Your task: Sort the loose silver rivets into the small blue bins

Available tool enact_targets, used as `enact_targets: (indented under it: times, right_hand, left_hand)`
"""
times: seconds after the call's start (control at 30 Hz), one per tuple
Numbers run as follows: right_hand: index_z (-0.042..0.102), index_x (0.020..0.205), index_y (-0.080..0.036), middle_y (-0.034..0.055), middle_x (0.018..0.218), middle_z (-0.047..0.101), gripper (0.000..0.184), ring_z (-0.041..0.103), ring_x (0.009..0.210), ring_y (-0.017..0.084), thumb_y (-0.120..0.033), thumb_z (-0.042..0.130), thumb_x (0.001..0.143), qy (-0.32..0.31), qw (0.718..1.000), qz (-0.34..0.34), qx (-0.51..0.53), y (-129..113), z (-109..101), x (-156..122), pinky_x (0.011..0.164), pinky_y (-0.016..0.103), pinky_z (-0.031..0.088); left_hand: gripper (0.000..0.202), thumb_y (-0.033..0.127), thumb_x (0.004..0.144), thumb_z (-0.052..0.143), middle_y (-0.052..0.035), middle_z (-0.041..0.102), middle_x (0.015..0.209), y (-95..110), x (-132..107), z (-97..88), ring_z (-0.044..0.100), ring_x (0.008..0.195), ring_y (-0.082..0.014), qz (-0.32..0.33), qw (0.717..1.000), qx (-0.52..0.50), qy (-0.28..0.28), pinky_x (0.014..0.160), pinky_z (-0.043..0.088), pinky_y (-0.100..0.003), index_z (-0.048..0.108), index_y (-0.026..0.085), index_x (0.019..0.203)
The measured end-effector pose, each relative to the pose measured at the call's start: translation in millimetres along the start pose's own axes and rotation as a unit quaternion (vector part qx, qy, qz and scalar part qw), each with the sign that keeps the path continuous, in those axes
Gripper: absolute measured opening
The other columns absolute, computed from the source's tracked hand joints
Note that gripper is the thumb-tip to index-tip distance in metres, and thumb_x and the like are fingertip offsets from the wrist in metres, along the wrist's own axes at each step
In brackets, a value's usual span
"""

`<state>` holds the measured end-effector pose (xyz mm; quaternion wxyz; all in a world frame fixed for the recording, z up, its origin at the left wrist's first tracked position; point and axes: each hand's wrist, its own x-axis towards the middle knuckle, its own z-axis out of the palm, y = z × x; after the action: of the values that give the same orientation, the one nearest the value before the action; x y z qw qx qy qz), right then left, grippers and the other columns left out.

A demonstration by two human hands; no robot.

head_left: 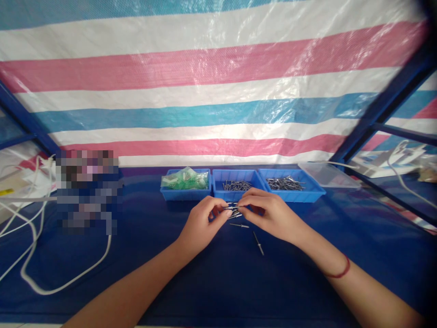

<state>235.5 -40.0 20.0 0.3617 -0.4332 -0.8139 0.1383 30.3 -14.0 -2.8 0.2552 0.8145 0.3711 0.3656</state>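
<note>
My left hand [201, 223] and my right hand [273, 214] meet just in front of the middle bin. Between their fingertips lies a thin metal blind rivet [231, 208], pinched from both sides. Several more rivets are close under the fingers, partly hidden by them. Nearer to me, one loose rivet [239, 225] lies roughly crosswise on the blue tabletop [218, 282]. Another rivet [258, 243] rests below it, at a slant. Behind my hands, the middle blue bin [235, 174] holds a pile of rivets.
The right blue bin [309, 196] holds more small metal parts, and the left blue bin [186, 195] holds green-and-clear plastic bags [187, 179]. A translucent lid [329, 175] lies at back right. White cables [37, 287] loop at left. A striped sheet [205, 73] hangs behind.
</note>
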Motion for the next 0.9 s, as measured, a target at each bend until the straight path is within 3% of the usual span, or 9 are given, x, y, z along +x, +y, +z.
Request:
enact_targets:
  times: [0.13, 0.27, 0.37, 0.43, 0.53, 0.6, 0.73, 0.83, 0.9]
  right_hand:
    - [0.068, 0.086, -0.019, 0.0064, 0.085, 0.066, 0.021, 0.059, 0.066, 0.016, -0.026, 0.049, 0.088, 0.056, 0.988, 0.049, -0.136, 27, -33, -3, 0.062, 0.028, 0.045]
    - [0.069, 0.082, -0.018, 0.0067, 0.076, 0.067, 0.022, 0.060, 0.063, 0.019, -0.032, 0.052, 0.083, 0.152, 0.925, 0.164, -0.308, 76, -74, -18, 0.061, 0.029, 0.043]
    - [0.069, 0.072, -0.016, 0.0072, 0.060, 0.065, 0.027, 0.057, 0.051, 0.019, -0.037, 0.054, 0.079, 0.120, 0.884, 0.266, -0.366, 105, -94, -30, 0.049, 0.028, 0.036]
    - [0.069, 0.072, -0.016, 0.0073, 0.057, 0.064, 0.029, 0.055, 0.048, 0.019, -0.039, 0.053, 0.078, 0.120, 0.871, 0.291, -0.376, 109, -98, -33, 0.047, 0.028, 0.034]
    - [0.069, 0.078, -0.016, 0.0072, 0.066, 0.067, 0.029, 0.059, 0.056, 0.020, -0.038, 0.051, 0.082, 0.165, 0.879, 0.274, -0.353, 94, -89, -27, 0.052, 0.029, 0.037]
    - [0.069, 0.082, -0.017, 0.0059, 0.071, 0.068, 0.026, 0.061, 0.062, 0.020, -0.035, 0.050, 0.084, 0.175, 0.909, 0.233, -0.299, 74, -77, -18, 0.057, 0.029, 0.040]
    - [0.068, 0.083, -0.019, 0.0030, 0.074, 0.067, 0.020, 0.058, 0.061, 0.014, -0.029, 0.051, 0.086, 0.068, 0.981, 0.110, -0.143, 32, -45, -3, 0.061, 0.027, 0.043]
    - [0.067, 0.085, -0.019, 0.0024, 0.075, 0.063, 0.015, 0.056, 0.064, 0.013, -0.026, 0.054, 0.086, 0.001, 0.997, 0.037, -0.068, 9, -16, 0, 0.061, 0.026, 0.043]
    - [0.067, 0.092, -0.019, 0.0032, 0.082, 0.063, 0.015, 0.056, 0.065, 0.012, -0.026, 0.057, 0.085, -0.018, 0.999, 0.028, -0.041, -1, 1, -1, 0.062, 0.026, 0.043]
  left_hand:
    - [0.031, 0.037, 0.091, 0.049, -0.0055, 0.061, 0.100, -8, 2, -9.4, 0.057, 0.094, -0.0205, 0.031, 0.988, 0.142, -0.051, 0.086, 0.045, -0.033, 0.058, 0.023, 0.117]
    - [0.036, 0.042, 0.092, 0.045, -0.0060, 0.058, 0.108, -16, 3, -16.5, 0.055, 0.097, -0.0224, 0.044, 0.965, 0.229, -0.119, 0.087, 0.045, -0.035, 0.060, 0.028, 0.121]
    - [0.031, 0.042, 0.091, 0.047, -0.0050, 0.058, 0.107, -18, 4, -16.4, 0.056, 0.095, -0.0213, 0.056, 0.960, 0.233, -0.147, 0.085, 0.045, -0.034, 0.064, 0.029, 0.114]
    - [0.027, 0.039, 0.091, 0.048, -0.0046, 0.058, 0.106, -17, 5, -15.0, 0.056, 0.094, -0.0210, 0.058, 0.958, 0.230, -0.158, 0.085, 0.045, -0.033, 0.067, 0.028, 0.107]
    - [0.021, 0.035, 0.091, 0.050, -0.0035, 0.060, 0.101, -15, 6, -13.8, 0.057, 0.094, -0.0203, 0.051, 0.961, 0.211, -0.169, 0.085, 0.044, -0.032, 0.067, 0.025, 0.099]
    - [0.019, 0.035, 0.091, 0.050, -0.0028, 0.060, 0.097, -14, 6, -14.0, 0.057, 0.092, -0.0196, 0.046, 0.965, 0.196, -0.170, 0.083, 0.044, -0.030, 0.066, 0.024, 0.096]
    - [0.018, 0.035, 0.091, 0.049, -0.0015, 0.057, 0.094, -12, 7, -13.9, 0.058, 0.086, -0.0169, 0.020, 0.979, 0.151, -0.134, 0.080, 0.044, -0.028, 0.064, 0.024, 0.093]
    - [0.019, 0.032, 0.092, 0.046, -0.0009, 0.057, 0.087, -13, 8, -10.7, 0.058, 0.082, -0.0155, 0.002, 0.992, 0.090, -0.085, 0.078, 0.043, -0.026, 0.062, 0.021, 0.088]
    - [0.021, 0.030, 0.093, 0.043, -0.0004, 0.057, 0.081, -13, 8, -7.2, 0.057, 0.078, -0.0149, -0.011, 0.997, 0.046, -0.062, 0.075, 0.043, -0.026, 0.059, 0.019, 0.086]
